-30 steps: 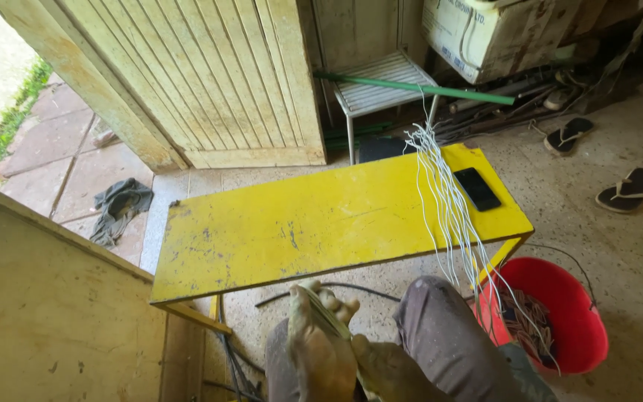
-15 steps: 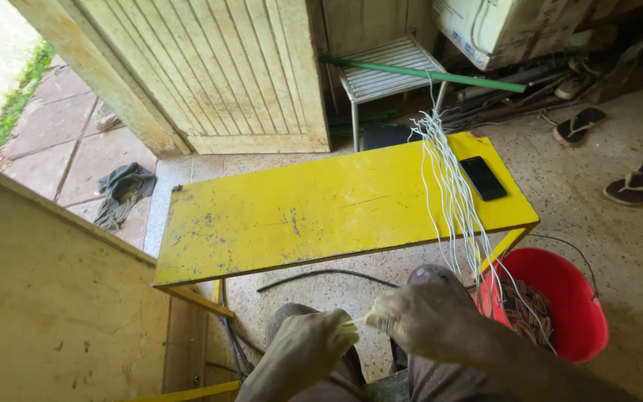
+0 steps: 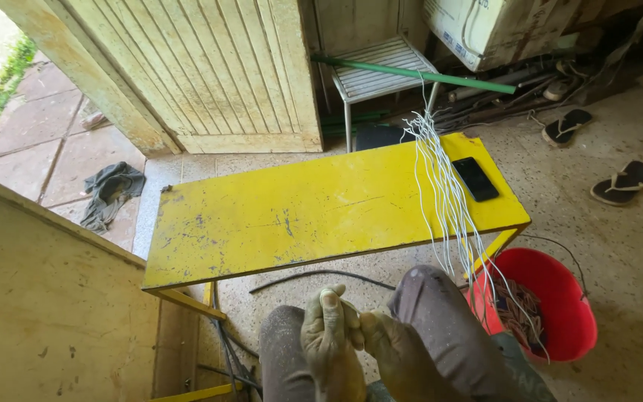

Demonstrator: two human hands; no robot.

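My left hand (image 3: 327, 339) and my right hand (image 3: 381, 350) are pressed together low between my knees, fingers curled, both dusty. Nothing shows between them. They hover just in front of a scuffed yellow table (image 3: 299, 216). A bundle of thin white wires (image 3: 444, 186) lies across the table's right end and hangs over the front edge into a red bucket (image 3: 571, 331) beside my right knee. A black phone (image 3: 475, 179) lies flat on the table to the right of the wires.
A black cable (image 3: 314, 277) runs on the floor under the table. Behind the table are a slatted wooden door (image 3: 210, 74), a white stool (image 3: 377, 63) and a green pipe (image 3: 411, 73). Sandals (image 3: 623, 182) and a dark cloth (image 3: 109, 190) lie on the ground. A wooden panel (image 3: 39, 298) stands at my left.
My hands were apart half a second ago with something thin and pale between them; now they are closed against each other. The view has tilted slightly.
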